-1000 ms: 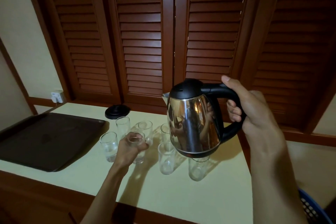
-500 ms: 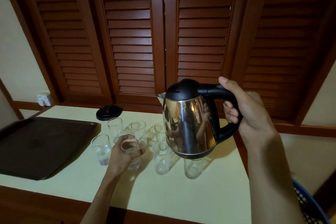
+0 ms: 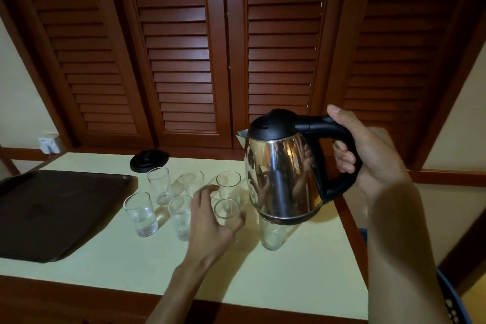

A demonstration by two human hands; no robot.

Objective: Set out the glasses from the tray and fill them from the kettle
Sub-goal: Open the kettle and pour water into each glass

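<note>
Counter [image 3: 157,265] carries everything: dark tray [image 3: 52,213] at far left with nothing visible on it, six glasses in two rows of three just right of it, all upright. Kettle [image 3: 284,173] hangs in the air over the right end of the cluster, roughly upright, spout [image 3: 241,134] pointing left toward the glasses, base right above the front-right glass [image 3: 272,235]. Right hand [image 3: 373,158] has fingers curled round the black handle, thumb along the top. Kettle base [image 3: 148,162] sits behind the glasses, near the shutters.

Key relation: left hand [image 3: 210,223] is in among the front row, fingers spread and loosely bent, not clamped. Front-middle glass [image 3: 226,212] stands just right of the fingers, thumb reaching round it; whether there's contact I can't tell. Another front glass [image 3: 181,217] is just left of the hand. Front-left glass [image 3: 140,214] seems to have some water in it.

Judgement: next pour needs the spout over a rim, so tilt left; left hand is the nearer one for steadying a glass.
</note>
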